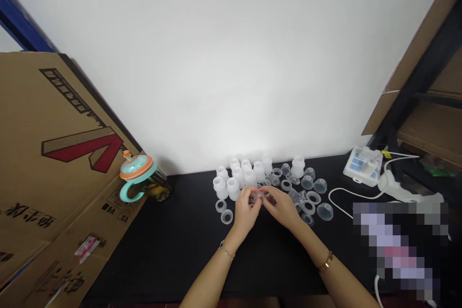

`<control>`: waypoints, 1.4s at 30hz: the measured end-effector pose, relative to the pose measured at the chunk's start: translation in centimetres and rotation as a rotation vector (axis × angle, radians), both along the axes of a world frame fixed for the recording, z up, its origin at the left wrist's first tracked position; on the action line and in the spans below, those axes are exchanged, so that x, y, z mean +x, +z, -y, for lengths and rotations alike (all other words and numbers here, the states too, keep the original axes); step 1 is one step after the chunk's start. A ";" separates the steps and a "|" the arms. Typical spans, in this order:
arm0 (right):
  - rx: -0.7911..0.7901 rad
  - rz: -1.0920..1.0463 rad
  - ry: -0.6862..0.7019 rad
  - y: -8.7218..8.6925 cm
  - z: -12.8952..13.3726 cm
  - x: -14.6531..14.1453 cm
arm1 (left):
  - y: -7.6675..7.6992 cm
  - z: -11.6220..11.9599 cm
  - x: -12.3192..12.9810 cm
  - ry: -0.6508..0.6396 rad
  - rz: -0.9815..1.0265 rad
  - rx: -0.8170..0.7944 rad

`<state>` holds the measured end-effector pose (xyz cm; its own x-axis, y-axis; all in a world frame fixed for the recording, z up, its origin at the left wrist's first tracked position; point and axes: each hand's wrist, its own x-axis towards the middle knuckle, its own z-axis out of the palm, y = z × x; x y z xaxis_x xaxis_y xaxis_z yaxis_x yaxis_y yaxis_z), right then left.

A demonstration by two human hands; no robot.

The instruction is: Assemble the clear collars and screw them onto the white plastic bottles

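Note:
Over the middle of the black table (162,250), my left hand (246,208) and my right hand (280,205) meet at the fingertips. Between them they pinch a small clear plastic piece (258,195), partly covered by the fingers. Just behind my left hand stands a cluster of white waisted plastic bottles (233,189). Two translucent rings (227,223) lie to its left. Beside and behind my right hand are scattered more clear rings (308,212), dome-shaped caps (325,212) and other clear parts. One white bottle (298,167) stands apart among them.
A teal-lidded jug (146,178) with dark contents stands at the left, against a large cardboard box (54,168). At the right lie a white power strip (363,166), white cables (341,192) and a pixelated object (397,245). A white wall (231,67) rises behind the table.

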<state>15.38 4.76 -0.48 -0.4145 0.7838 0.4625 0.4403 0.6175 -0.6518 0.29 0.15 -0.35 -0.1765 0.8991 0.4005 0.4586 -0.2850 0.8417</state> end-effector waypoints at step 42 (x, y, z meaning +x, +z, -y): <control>0.016 0.067 0.001 0.3 0.4 -0.2 | 0.2 0.2 -0.1 -0.009 -0.168 0.020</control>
